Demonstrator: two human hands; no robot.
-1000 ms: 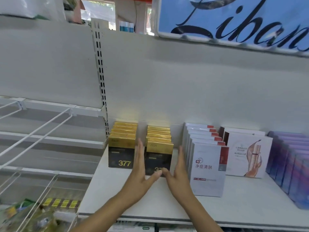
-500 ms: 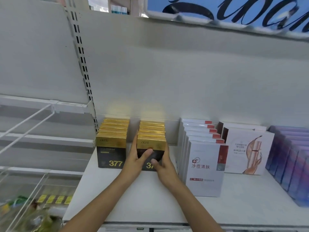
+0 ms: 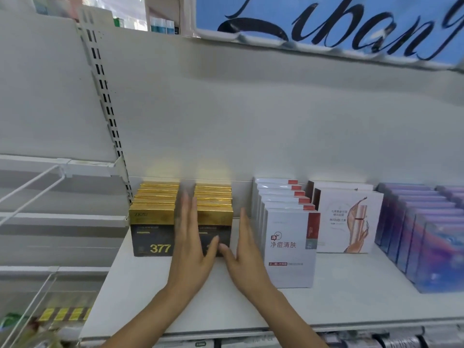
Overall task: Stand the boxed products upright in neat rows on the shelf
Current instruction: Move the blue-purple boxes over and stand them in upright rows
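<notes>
On the white shelf (image 3: 140,292), two upright rows of gold-and-black boxes (image 3: 153,229) stand against the back panel. The left hand (image 3: 190,243) and right hand (image 3: 244,252), flat and unclenched, flank the right row, grasping nothing. Bare shelf lies open toward its front edge.

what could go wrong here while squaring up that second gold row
1. The left hand lies flat between the two gold-and-black rows; a sideways push could tip the left row.
2. The right hand sits close to the white boxes; drawing it back carelessly might knock the front one.
3. Uneven pressure could skew the right gold row rather than straighten it.
</notes>
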